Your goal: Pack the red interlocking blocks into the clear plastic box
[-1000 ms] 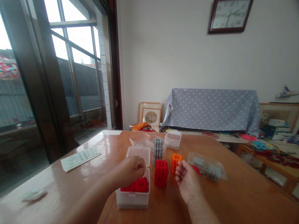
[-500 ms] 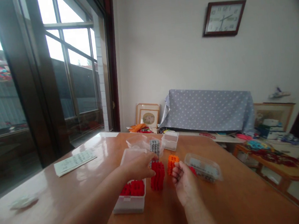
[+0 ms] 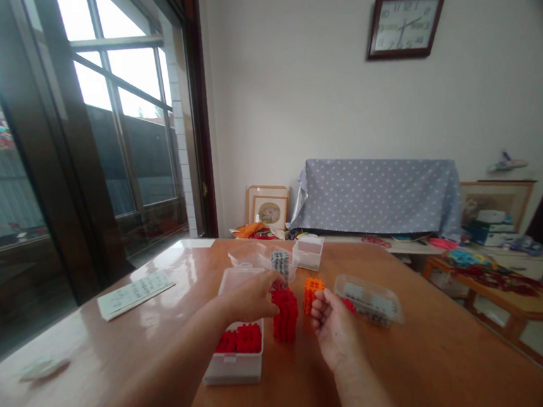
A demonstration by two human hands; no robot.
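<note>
My left hand [image 3: 255, 295] reaches over a clear plastic box [image 3: 234, 373], its thumb and fingers closed on the top of an upright stack of red building blocks [image 3: 285, 321]. More red blocks [image 3: 240, 340] lie in that box, below my left forearm. My right hand [image 3: 336, 331] is closed, fingers curled in, just right of the stack. An orange block piece [image 3: 313, 293] stands by its fingertips; whether they touch it is unclear. What the curled fingers hold, if anything, is hidden. A red piece [image 3: 349, 304] shows partly behind this hand.
A clear tray [image 3: 395, 310] with grey pieces lies to the right. Behind the stack are a grey block piece [image 3: 280, 261] and a small clear box [image 3: 309, 254]. Paper sheets [image 3: 137, 294] and a small pale packet [image 3: 43, 368] lie on the left of the table.
My left fingers have shifted slightly at the top of the red stack, where red now shows between thumb and fingers. My right hand stays almost in place beside the orange piece.
</note>
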